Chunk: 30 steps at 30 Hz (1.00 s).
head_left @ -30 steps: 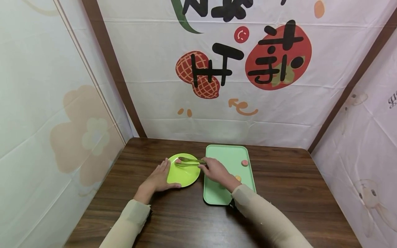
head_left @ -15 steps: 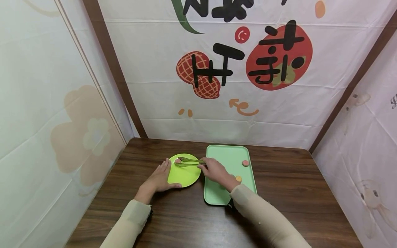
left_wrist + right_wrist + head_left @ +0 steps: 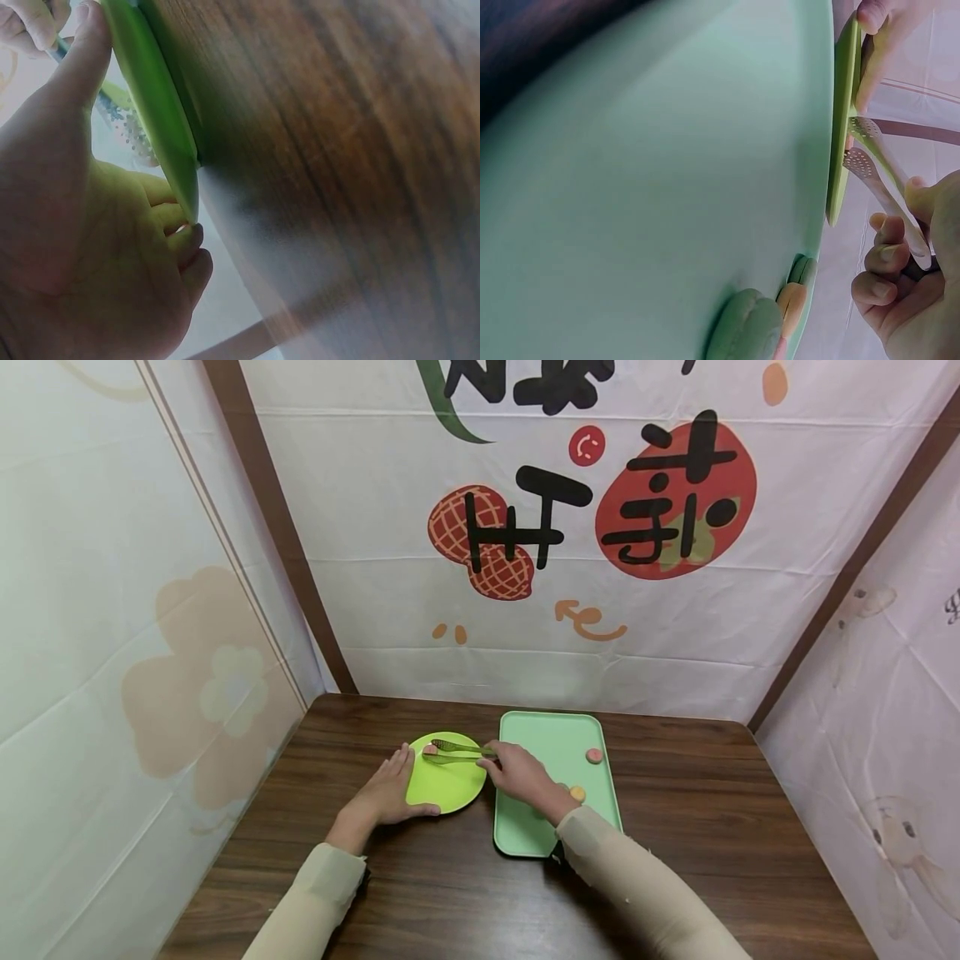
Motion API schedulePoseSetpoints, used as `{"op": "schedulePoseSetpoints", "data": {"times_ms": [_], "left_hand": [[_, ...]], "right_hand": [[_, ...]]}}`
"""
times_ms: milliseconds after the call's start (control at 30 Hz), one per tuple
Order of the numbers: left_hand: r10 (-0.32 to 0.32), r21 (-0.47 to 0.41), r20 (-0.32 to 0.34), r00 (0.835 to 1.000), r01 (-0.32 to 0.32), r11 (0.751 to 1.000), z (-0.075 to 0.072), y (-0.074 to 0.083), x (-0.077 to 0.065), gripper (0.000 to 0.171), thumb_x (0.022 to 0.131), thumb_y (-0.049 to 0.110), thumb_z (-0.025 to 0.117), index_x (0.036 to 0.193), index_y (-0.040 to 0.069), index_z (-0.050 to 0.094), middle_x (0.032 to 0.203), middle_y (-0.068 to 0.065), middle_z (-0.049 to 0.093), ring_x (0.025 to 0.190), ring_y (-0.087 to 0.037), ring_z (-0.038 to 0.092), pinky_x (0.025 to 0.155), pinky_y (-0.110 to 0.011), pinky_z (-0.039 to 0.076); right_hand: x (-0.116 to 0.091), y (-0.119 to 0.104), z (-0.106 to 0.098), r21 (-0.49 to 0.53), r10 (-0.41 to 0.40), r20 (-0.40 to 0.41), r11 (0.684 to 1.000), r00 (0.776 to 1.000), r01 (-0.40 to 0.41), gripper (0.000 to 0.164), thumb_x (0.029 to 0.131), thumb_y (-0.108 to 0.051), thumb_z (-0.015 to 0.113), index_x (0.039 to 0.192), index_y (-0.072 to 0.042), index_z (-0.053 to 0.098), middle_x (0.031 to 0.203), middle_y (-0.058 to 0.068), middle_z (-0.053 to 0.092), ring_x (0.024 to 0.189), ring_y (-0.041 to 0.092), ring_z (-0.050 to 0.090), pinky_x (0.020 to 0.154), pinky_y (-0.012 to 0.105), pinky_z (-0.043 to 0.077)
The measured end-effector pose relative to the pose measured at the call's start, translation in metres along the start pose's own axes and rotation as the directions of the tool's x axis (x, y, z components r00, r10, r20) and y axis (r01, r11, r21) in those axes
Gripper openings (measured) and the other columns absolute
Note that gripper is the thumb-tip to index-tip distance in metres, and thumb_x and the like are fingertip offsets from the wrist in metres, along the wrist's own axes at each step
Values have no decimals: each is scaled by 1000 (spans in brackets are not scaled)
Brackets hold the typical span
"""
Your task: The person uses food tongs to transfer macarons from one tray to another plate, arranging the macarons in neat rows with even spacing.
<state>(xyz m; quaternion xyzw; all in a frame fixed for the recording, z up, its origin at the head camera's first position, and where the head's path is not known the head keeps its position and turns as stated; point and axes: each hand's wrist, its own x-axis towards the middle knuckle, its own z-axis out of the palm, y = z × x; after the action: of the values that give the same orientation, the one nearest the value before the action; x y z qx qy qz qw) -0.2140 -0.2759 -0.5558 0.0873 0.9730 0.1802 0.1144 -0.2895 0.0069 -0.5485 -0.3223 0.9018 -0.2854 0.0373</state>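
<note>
My left hand lies along the left rim of a lime-green plate, fingers straight and thumb stretched out at the near rim. In the left wrist view the fingertips sit right at the edge of the plate. My right hand grips green tongs by the handle end, over the tray's left edge. Their perforated tips stand apart low over the plate. Between or beside those tips, on the plate, sits a small pink macaron, partly hidden by the tongs.
A mint-green tray stands right beside the plate. It bears a pink macaron, a yellow macaron and a green macaron, partly under my right forearm. The wooden table meets a printed cloth wall behind.
Both hands, the plate and the tongs keep almost the same place. The whole view has shifted very slightly.
</note>
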Motion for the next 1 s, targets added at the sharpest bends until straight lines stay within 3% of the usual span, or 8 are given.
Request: {"op": "schedulePoseSetpoints", "data": {"times_ms": [500,733,1000], "left_hand": [[5,3,-7,1000,-5,1000,1,0,1,133,89,73,75,166,-14,11,175,-33,4,163,-47,11,133,-57,15],[1,-18,5,1000,-1,1000,-1,2,0,132,89,72,75,167,-13,9,175,-33,2,163,-48,9,134,-56,14],[-4,-23,0,1000,4,1000,-2,4,-2,132,89,70,76,167,-13,9,175,-33,2,164,-48,9,134,-56,14]], "right_hand": [[-2,4,0,34,0,-13,999,1000,1,38,112,-32,61,135,-3,69,110,4,75,84,11,67,72,34,57],[-9,6,-12,32,-9,-29,999,1000,10,29,112,-32,60,125,-7,70,85,0,67,66,12,58,61,33,51],[-20,12,-23,53,28,-73,998,997,-24,42,112,-37,60,137,-5,68,109,5,77,99,21,76,79,39,62]]}}
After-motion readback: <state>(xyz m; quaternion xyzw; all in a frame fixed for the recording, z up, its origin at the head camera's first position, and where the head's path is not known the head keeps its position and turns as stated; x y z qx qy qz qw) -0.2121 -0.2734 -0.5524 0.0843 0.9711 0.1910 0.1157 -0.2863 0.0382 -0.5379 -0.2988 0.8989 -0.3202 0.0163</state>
